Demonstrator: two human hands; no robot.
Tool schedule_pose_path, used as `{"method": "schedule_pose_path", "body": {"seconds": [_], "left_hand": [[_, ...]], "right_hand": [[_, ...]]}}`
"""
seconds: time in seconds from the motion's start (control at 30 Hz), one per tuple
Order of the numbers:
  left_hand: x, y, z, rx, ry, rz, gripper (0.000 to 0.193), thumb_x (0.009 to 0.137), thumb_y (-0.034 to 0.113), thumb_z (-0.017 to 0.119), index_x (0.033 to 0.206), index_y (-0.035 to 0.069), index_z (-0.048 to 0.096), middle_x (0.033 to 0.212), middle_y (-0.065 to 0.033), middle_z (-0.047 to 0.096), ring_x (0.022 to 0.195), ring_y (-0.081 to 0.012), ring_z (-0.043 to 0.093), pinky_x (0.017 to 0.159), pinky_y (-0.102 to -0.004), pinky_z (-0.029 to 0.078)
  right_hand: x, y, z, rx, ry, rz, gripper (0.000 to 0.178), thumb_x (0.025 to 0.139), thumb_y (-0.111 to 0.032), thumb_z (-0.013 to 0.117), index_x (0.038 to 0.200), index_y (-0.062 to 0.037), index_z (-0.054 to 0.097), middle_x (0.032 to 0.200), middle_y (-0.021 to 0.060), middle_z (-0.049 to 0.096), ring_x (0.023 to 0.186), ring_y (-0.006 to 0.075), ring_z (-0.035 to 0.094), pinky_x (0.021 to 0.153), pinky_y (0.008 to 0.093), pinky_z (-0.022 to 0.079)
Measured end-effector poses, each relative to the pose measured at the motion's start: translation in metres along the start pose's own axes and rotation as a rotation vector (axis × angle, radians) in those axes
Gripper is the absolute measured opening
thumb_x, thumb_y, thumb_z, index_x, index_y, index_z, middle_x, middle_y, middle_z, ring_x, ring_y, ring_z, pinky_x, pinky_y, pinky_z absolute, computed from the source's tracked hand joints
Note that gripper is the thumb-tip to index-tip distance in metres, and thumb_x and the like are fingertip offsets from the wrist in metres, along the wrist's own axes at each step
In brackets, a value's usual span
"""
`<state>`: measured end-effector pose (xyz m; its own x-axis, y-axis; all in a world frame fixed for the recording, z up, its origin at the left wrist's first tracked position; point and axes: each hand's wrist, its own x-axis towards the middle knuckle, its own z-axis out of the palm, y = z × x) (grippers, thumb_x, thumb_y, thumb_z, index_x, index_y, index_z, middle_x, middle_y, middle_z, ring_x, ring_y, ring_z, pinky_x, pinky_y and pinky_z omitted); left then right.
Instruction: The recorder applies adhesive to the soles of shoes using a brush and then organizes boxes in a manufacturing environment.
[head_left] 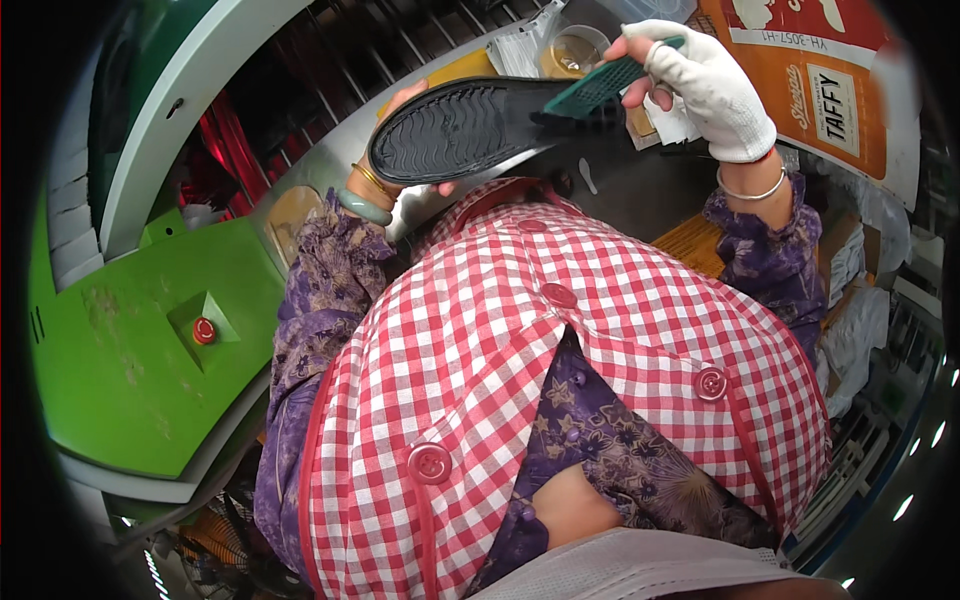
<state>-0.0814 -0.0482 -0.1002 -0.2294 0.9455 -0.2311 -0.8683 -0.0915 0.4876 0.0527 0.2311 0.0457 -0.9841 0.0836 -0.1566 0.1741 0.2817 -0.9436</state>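
Note:
A black shoe (455,135) is held sole-up in front of me, its wavy tread facing the camera. My left hand (403,97) is wrapped round it from behind, at its left end; most of that hand is hidden by the shoe. In a white glove with bare fingertips, my right hand (705,95) pinches a flat green tool (600,88) with a dotted surface. The tool's lower end overlaps the shoe's right end; whether they touch I cannot tell. Behind the tool stands a clear cup (573,50) with tan contents.
At left is a green machine (150,340) with a red button (204,331) and a pale curved frame (180,110). A metal work surface (625,190) lies beneath my hands. Orange printed cardboard (830,100) stands at the right, with plastic bags (855,325) below.

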Motion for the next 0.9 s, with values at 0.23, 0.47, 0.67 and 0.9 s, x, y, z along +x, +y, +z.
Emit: {"method": "schedule_pose_path", "body": {"seconds": [0.23,0.47,0.67,0.9], "left_hand": [[0.012,-0.022,0.034,-0.131,-0.045,0.291,0.053,0.092,0.049,0.038,0.118,0.005,0.051,0.109,-0.0102,0.062,0.083,-0.0251,0.063,0.076,-0.0376,0.052],[0.031,-0.019,0.053,-0.231,0.369,0.304,0.056,0.089,0.054,0.037,0.112,0.008,0.059,0.1,-0.0109,0.065,0.08,-0.0269,0.065,0.066,-0.0392,0.055],[0.027,-0.019,0.048,-0.061,0.208,0.3,0.06,0.089,0.056,0.036,0.113,0.004,0.056,0.097,-0.0153,0.064,0.073,-0.0291,0.063,0.063,-0.0398,0.053],[0.022,-0.018,0.052,-0.037,0.202,0.272,0.061,0.09,0.056,0.036,0.121,0.006,0.052,0.105,-0.0157,0.063,0.083,-0.0298,0.066,0.071,-0.0437,0.058]], "right_hand": [[-0.001,0.018,0.058,0.303,0.278,-0.221,0.025,0.094,-0.019,0.054,0.105,0.0016,0.062,0.075,0.009,0.066,0.063,0.0065,0.057,0.056,0.0166,0.041],[-0.02,0.023,0.11,-0.016,0.072,-0.505,0.019,0.09,-0.006,0.057,0.105,0.0028,0.063,0.086,0.01,0.067,0.077,0.013,0.066,0.066,0.0216,0.051],[0.003,0.034,0.077,0.237,0.19,-0.034,0.022,0.092,-0.018,0.057,0.105,-0.0016,0.064,0.08,0.003,0.067,0.064,0.0017,0.056,0.056,0.0145,0.04],[-0.001,0.024,0.054,0.474,0.567,-0.324,0.025,0.092,-0.02,0.058,0.101,0.0027,0.064,0.08,0.0063,0.066,0.063,0.0071,0.06,0.054,0.0161,0.04]]}}
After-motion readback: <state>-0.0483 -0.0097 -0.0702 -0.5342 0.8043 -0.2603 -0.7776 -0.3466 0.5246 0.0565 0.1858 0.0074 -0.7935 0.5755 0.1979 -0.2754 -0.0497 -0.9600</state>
